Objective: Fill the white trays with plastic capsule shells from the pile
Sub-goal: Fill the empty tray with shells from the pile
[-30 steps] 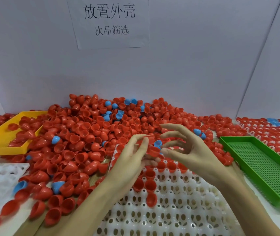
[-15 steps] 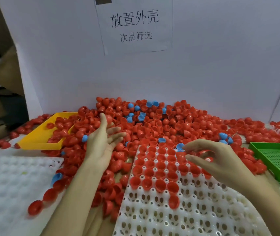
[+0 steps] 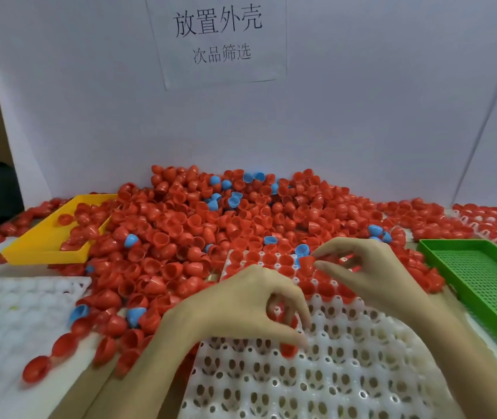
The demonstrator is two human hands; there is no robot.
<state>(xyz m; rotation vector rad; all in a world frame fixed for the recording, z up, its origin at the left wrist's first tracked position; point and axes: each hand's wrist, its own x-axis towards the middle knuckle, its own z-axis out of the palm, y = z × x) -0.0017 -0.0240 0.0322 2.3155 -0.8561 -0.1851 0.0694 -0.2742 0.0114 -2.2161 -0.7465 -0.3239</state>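
So far, by what shows:
Middle tray: the white tray (image 3: pixel 316 385) in front of the person has red shells seated mouth-up only in its far rows; the near rows, most of the tray, show bare sockets.
Share done: a minor part of this tray, as I judge it.
Shell in hand: a red shell (image 3: pixel 307 264) is pinched between the thumb and forefinger of the right hand (image 3: pixel 371 276), held over the filled far rows; the other fingers spread loosely apart.
Front-row shell: another red shell (image 3: pixel 289 349) sits at the near edge of the filled patch, at the fingertips of the left hand (image 3: pixel 241 309); its fingers curl down toward the thumb, but whether they clamp that shell or only touch it I cannot tell.
Pile: the pile of capsule shells (image 3: pixel 210 225) lies heaped against the back wall, spilling to the tray's far and left edges; mostly red with a few blue, so supply is ample.
Left tray: a second white tray (image 3: pixel 14 313) at the desk's left edge looks unfilled, a few loose shells lying along its right edge.
Far right: another tray of shells (image 3: pixel 495 228) beyond the green basket (image 3: pixel 483 285) looks largely filled, though only partly in view.
Yellow bin (image 3: pixel 44 240): at the far left, holding some spilled red shells.
Left to do: the near rows here, then the left tray.
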